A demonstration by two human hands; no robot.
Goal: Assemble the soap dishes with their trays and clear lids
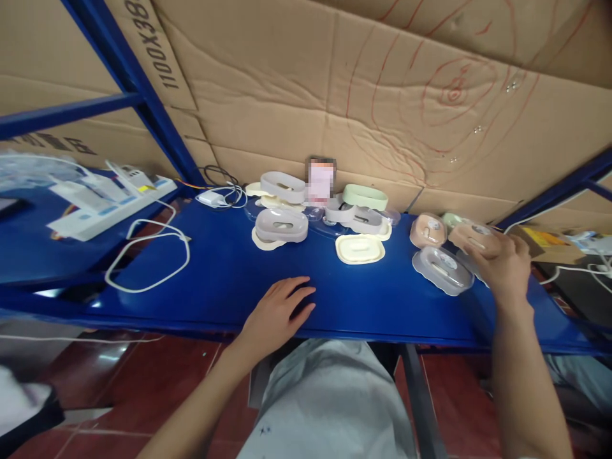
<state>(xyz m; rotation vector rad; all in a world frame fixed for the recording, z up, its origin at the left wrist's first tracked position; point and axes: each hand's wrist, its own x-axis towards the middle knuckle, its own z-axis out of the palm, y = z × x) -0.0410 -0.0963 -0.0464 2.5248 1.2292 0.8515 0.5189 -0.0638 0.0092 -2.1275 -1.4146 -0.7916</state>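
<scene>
Blue metal forms the bench (229, 274), seen from a head-worn camera looking down past the person's grey-clothed lap. Brown corrugated cardboard (363, 83) lines the wall behind it, marked with red scribbled lines.

At the near edge the left hand (277, 312) lies palm down on the bare surface, its grip released, fingers loosely spread and holding nothing.

At the far right the right hand (500, 261) has its grip closed around a pinkish-beige plastic soap-dish piece (471, 236), lifted slightly above the bench. Just beside that hand, to its left, a clear grey tray (442, 269) lies flat, and a second pinkish piece (428, 231) sits right behind the tray.

In the middle, toward the back, a loose cluster of similar oval dishes is gathered: a grey dish on a cream base (281, 226), a grey ring-shaped piece (283, 186) behind it, a cream tray (359, 248) lying alone in front, and a pale green piece (366, 196) at the rear. A small blurred-out card (320, 180) stands upright against the cardboard among them.

To the left, well apart from both hands, a white cable (148, 261) loops across the bench, leading toward a white power strip (109, 201).
</scene>
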